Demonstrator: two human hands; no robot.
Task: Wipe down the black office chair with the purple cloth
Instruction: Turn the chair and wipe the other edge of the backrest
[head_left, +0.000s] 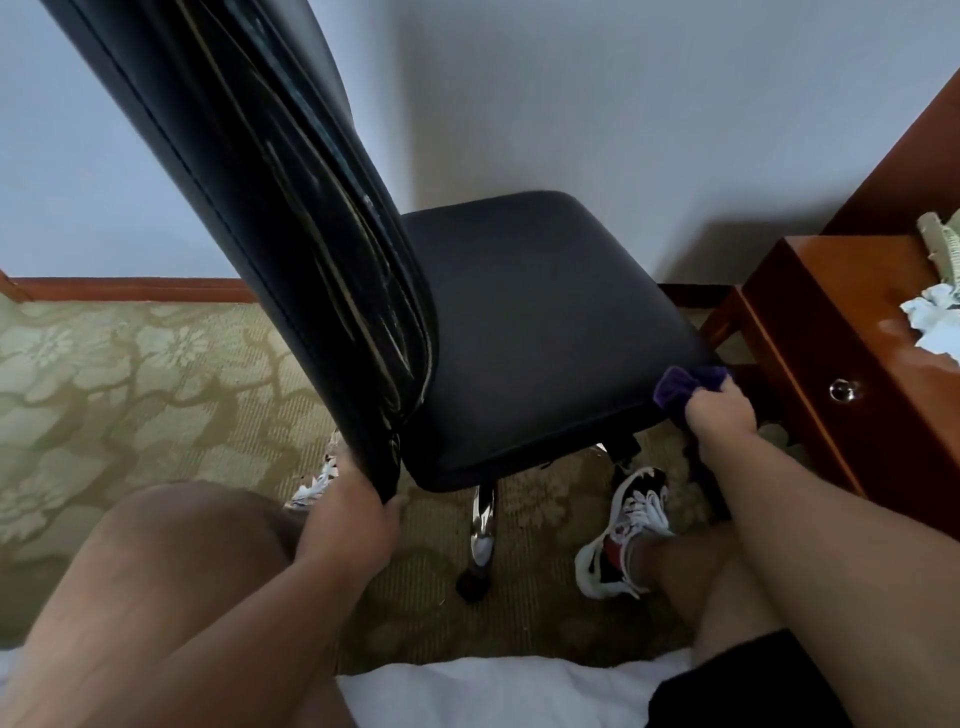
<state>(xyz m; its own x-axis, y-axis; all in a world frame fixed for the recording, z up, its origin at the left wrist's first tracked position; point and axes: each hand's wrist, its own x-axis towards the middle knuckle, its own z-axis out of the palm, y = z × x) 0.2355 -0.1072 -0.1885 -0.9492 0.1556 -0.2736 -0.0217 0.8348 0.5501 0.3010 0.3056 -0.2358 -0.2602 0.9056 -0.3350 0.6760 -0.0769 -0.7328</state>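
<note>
The left hand (353, 514) was closed around the bottom edge of the chair (530, 322) back. The cloth (685, 387) was gripped in the right hand (722, 415) and pressed against the seat's right front corner, arm extended. Worn, cracked streaks marked the backrest.

Your left hand (358, 499) grips bottom edge of black office chair (519, 322) backrest. Your right hand (722, 410) presses bunched purple cloth (685, 384) against seat's right edge. Wooden desk (831, 364) stands just right of chair. Sneaker (628, 525) rests on patterned carpet (130, 389) beneath seat.
</note>
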